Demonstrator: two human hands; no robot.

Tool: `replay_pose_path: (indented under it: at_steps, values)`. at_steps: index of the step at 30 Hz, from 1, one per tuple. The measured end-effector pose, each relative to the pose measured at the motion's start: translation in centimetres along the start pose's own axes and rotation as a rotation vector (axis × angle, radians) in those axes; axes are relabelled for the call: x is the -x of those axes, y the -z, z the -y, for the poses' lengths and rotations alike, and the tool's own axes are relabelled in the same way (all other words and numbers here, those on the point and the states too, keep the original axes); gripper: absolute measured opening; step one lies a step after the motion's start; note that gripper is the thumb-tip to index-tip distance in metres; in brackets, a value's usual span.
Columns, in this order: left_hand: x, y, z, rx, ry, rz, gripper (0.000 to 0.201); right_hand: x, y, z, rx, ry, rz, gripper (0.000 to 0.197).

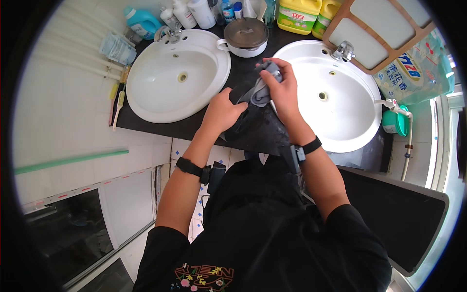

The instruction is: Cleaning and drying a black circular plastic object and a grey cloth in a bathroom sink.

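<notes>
A crumpled grey cloth point(262, 90) is held over the dark counter between the two white sinks. My right hand point(284, 85) has its fingers and thumb closed around the bunched upper part. Lower and to the left, my left hand point(223, 111) pinches the cloth's near end with thumb and fingers. Dark fabric seems to hang below the hands, but it blends with the counter, so its outline is unclear. Behind the cloth stands a white pot point(246, 40) with a brown translucent lid.
The left sink point(151, 80) and right sink point(357, 117) flank my hands. Bottles, including a blue jug point(142, 23) and a yellow jug point(297, 17), line the back. Brushes point(118, 104) hang at the left edge. A wood-framed board point(374, 34) leans at the right above a detergent bag point(413, 73).
</notes>
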State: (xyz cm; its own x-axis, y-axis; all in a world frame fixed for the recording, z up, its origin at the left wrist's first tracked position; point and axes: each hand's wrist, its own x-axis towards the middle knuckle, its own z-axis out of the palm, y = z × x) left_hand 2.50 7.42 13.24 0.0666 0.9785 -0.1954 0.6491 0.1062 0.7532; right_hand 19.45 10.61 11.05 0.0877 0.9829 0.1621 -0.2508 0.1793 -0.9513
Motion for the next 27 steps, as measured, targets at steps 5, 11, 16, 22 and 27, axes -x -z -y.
replay_pose_path:
  at_steps: [5, 11, 16, 22, 27]
  values:
    - [2.5, -1.1, 0.0, -0.022, -0.055, -0.022, 0.044, 1.4, -1.5, -2.4, 0.401, -0.172, 0.238, 0.026]
    - [2.5, -1.1, 0.3, 0.011, -0.083, -0.016, 0.041, 0.8, -0.6, -3.1, 0.213, -0.286, 0.189, 0.027]
    - [2.2, -1.0, 0.9, -0.028, -0.253, -0.050, 0.042, 2.6, -1.4, -2.1, 0.499, 0.064, 0.296, 0.023]
    - [2.4, -0.9, -0.2, 0.041, -0.130, 0.035, 0.045, 2.9, -1.2, -2.6, 0.465, 0.145, 0.177, 0.020]
    - [2.5, -0.8, -0.1, -0.006, -0.129, 0.007, 0.040, 2.2, 0.0, -3.6, 0.124, -0.275, 0.123, 0.023]
